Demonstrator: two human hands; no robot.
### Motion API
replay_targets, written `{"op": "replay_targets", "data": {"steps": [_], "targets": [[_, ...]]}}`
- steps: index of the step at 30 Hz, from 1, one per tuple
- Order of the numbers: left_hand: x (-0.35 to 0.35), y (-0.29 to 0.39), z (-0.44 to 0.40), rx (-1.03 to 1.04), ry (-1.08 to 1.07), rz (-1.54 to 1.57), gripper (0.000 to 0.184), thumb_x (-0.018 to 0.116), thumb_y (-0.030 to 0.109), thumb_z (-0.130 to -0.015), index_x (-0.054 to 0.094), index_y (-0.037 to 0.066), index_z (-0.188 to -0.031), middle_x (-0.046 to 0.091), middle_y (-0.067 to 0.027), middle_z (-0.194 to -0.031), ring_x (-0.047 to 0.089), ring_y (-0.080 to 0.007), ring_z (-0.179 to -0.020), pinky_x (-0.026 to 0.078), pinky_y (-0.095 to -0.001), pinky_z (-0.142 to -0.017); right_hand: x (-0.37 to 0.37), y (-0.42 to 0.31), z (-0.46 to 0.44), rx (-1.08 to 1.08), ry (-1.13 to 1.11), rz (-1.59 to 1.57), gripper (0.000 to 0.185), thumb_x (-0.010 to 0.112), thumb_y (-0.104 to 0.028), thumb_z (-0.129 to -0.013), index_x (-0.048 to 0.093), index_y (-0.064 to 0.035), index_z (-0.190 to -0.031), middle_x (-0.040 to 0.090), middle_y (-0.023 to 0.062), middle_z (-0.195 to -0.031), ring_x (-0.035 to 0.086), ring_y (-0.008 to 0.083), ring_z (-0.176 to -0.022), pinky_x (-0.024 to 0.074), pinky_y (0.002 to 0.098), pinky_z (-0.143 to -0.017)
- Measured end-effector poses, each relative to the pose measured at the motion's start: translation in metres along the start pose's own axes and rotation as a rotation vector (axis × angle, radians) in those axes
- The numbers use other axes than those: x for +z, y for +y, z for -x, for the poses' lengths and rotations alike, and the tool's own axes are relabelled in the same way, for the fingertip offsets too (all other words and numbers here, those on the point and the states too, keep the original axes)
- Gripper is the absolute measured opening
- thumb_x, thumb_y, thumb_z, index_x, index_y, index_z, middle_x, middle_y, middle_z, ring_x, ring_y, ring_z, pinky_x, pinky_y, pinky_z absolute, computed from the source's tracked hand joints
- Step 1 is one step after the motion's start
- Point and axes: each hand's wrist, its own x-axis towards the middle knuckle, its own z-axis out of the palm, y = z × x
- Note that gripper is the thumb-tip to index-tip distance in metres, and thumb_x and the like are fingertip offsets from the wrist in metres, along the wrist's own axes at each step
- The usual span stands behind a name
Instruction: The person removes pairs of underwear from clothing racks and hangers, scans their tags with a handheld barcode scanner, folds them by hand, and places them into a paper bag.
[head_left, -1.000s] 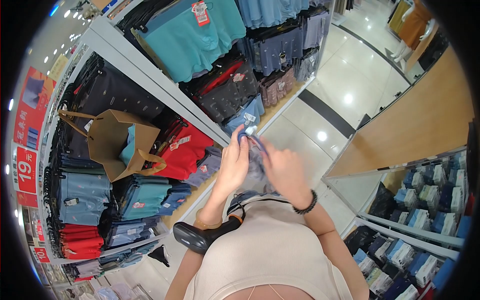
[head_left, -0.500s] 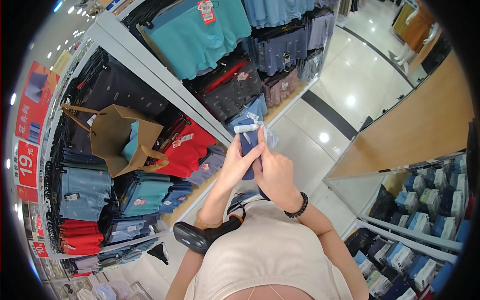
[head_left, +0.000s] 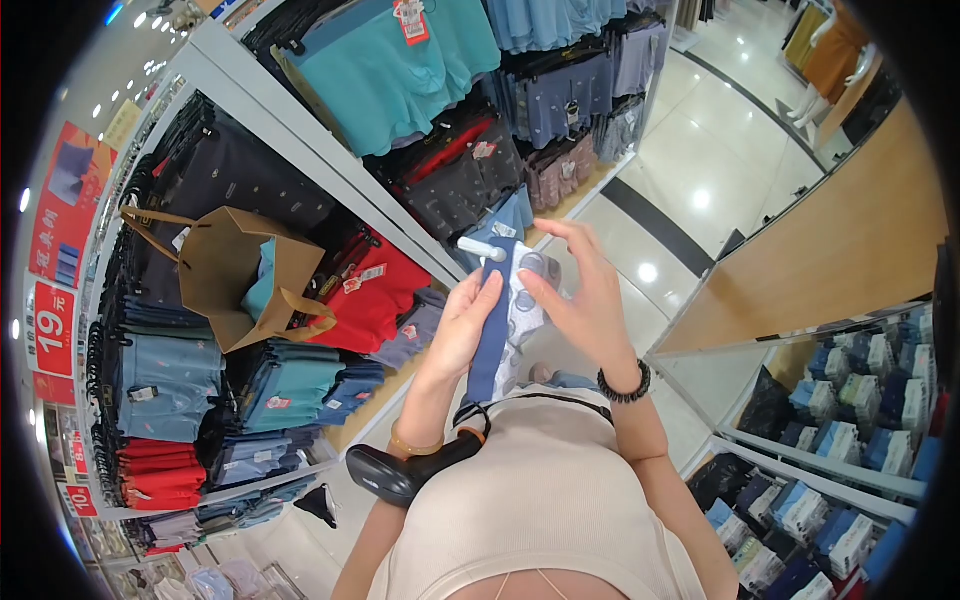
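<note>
My left hand (head_left: 458,335) grips a folded garment (head_left: 492,345) with a navy waistband and pale fabric in a grey-blue pattern. Its thumb presses on the band. A white security tag (head_left: 482,248) sticks out leftward from the band's top end. My right hand (head_left: 585,285) is just right of the garment, fingers apart. Its thumb comes near the patterned cloth, and I cannot tell whether it touches. Below my left wrist, a black handheld barcode scanner (head_left: 385,473) rests against my front.
An open brown paper bag (head_left: 225,265) with teal cloth inside stands against racks of hanging garments, including red shorts (head_left: 375,295). Teal shorts (head_left: 400,70) hang on the upper rack. A wooden panel (head_left: 810,220) and shelves of packaged items (head_left: 850,370) are at right.
My right hand has let go of the garment and moved right, fingers spreading. The garment has turned, so its long waistband and patterned fabric now show. The white tag is tilted differently.
</note>
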Motion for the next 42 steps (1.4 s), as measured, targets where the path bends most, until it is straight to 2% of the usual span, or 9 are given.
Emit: {"op": "replay_targets", "data": {"steps": [3,12,17,20,29,33,37,38,42], "targets": [[0.005,0.004,0.003,0.034,-0.066,-0.085,0.031,0.045,0.02,-0.095,0.048,-0.002,-0.117,0.058,-0.0031,-0.1,0.053,-0.0039,-0.089,0.044,-0.0195,-0.078,-0.014,0.011,0.003,0.315,-0.418,-0.086,0.027,0.07,-0.021,-0.075,0.06,0.0005,-0.088,0.057,0.0101,-0.065,0.048,0.0131,-0.053,0.04,0.0267,-0.052],[0.001,0.008,0.012,0.153,-0.102,-0.821,0.046,0.066,0.005,-0.077,0.046,-0.001,-0.118,0.055,-0.0009,-0.086,0.049,-0.006,-0.08,0.042,-0.0221,-0.071,-0.024,0.002,0.002,0.336,-0.399,-0.262,0.029,0.071,-0.006,-0.071,0.062,0.0006,-0.098,0.064,0.0038,-0.079,0.055,0.0057,-0.07,0.0432,0.0205,-0.062],[0.004,0.008,0.007,0.231,0.009,-1.152,0.031,0.061,0.007,-0.079,0.054,-0.004,-0.107,0.055,-0.0012,-0.068,0.051,-0.0057,-0.065,0.044,-0.023,-0.062,-0.037,-0.01,-0.001,0.254,-0.253,-0.121,0.029,0.07,0.0,-0.065,0.065,-0.0029,-0.093,0.059,0.008,-0.076,0.053,0.0162,-0.061,0.0418,0.0251,-0.057],[-0.011,0.003,-0.001,0.069,0.034,-0.841,0.03,0.052,0.003,-0.078,0.055,-0.005,-0.107,0.06,-0.0135,-0.07,0.054,-0.0161,-0.057,0.044,-0.032,-0.058,-0.044,-0.018,0.006,0.112,-0.292,-0.049,0.029,0.068,0.003,-0.062,0.067,-0.0058,-0.091,0.057,0.0069,-0.081,0.055,0.0174,-0.063,0.0439,0.0254,-0.058],[-0.007,0.009,0.001,-0.08,0.153,-0.157,0.03,0.042,0.016,-0.09,0.051,-0.003,-0.111,0.058,0.0004,-0.087,0.054,-0.0041,-0.07,0.043,-0.0172,-0.06,-0.003,-0.019,0.044,-0.116,-0.229,0.252,0.068,0.067,0.0,-0.062,0.048,-0.0157,-0.126,0.056,0.0097,-0.108,0.056,0.0269,-0.097,0.0412,0.0347,-0.086],[-0.005,0.017,0.01,-0.115,-0.124,-0.269,0.04,0.044,0.025,-0.093,0.045,-0.005,-0.12,0.056,-0.0103,-0.109,0.057,-0.0135,-0.096,0.045,-0.0265,-0.083,-0.001,-0.005,0.035,-0.093,-0.143,0.161,0.066,0.066,-0.006,-0.066,0.046,-0.0107,-0.128,0.055,0.0127,-0.115,0.056,0.0264,-0.104,0.041,0.0328,-0.086],[0.001,0.032,0.018,-0.013,-0.337,-0.027,0.045,0.043,0.024,-0.095,0.035,0.0,-0.132,0.047,-0.0156,-0.128,0.053,-0.0187,-0.108,0.044,-0.0282,-0.084,-0.022,0.018,0.04,-0.012,-0.148,-0.017,0.056,0.067,-0.01,-0.069,0.051,-0.0046,-0.122,0.06,0.0143,-0.108,0.06,0.022,-0.097,0.0452,0.0308,-0.081],[-0.002,0.035,0.017,-0.027,-0.295,-0.083,0.047,0.046,0.022,-0.093,0.034,0.0,-0.133,0.046,-0.0166,-0.129,0.053,-0.02,-0.108,0.043,-0.0301,-0.087,-0.027,0.032,0.049,-0.07,-0.069,0.201,0.048,0.068,-0.01,-0.072,0.054,-0.0011,-0.118,0.063,0.0134,-0.105,0.061,0.0205,-0.094,0.0467,0.0308,-0.081],[0.008,0.026,0.007,0.315,-0.139,-0.393,0.063,0.065,0.011,-0.079,0.034,0.0,-0.133,0.049,-0.0168,-0.126,0.053,-0.0232,-0.108,0.042,-0.0351,-0.091,-0.045,-0.003,0.019,0.116,-0.196,-0.352,0.04,0.066,-0.008,-0.076,0.056,-0.0008,-0.114,0.06,0.0106,-0.112,0.057,0.0218,-0.102,0.042,0.0331,-0.09]]}}
